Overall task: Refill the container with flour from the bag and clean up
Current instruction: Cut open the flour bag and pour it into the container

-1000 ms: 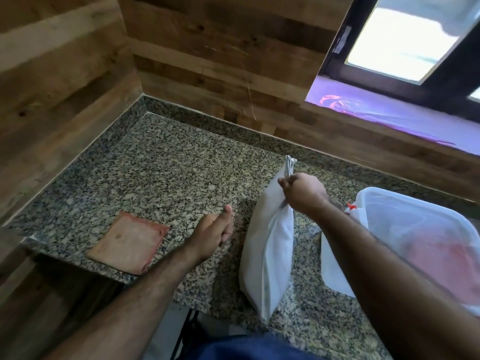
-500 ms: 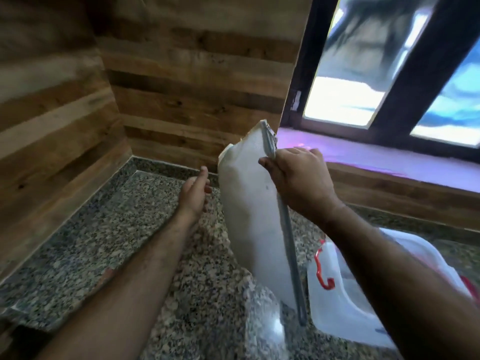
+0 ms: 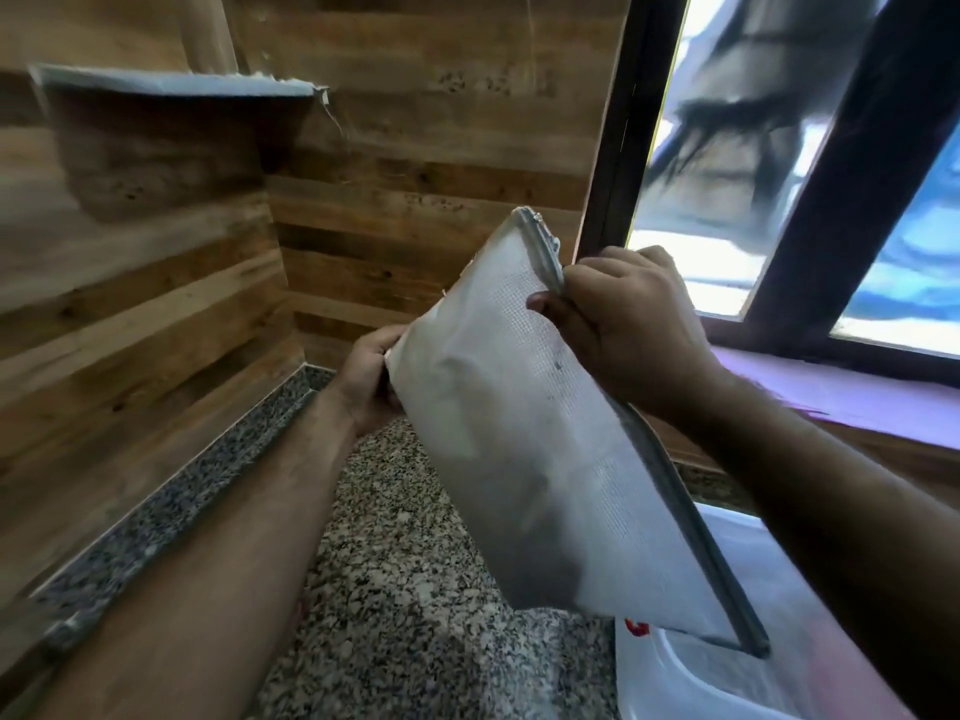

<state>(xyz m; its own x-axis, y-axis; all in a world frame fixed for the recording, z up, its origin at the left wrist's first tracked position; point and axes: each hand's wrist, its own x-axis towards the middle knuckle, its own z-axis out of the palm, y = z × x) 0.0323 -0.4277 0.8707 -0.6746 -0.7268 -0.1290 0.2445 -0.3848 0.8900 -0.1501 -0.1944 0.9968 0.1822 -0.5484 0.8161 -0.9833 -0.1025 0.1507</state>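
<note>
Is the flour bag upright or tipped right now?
Tipped. The bag is held off the counter at a slant by the right hand and left hand, its lower corner over the container.

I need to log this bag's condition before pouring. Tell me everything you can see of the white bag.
The white bag looks like woven plastic, with a grey zip strip along one long edge. It is lifted off the granite counter and tilted. The right hand pinches the zip edge near its upper end; the left hand holds the opposite edge. Its lower corner hangs over the clear container.
</note>
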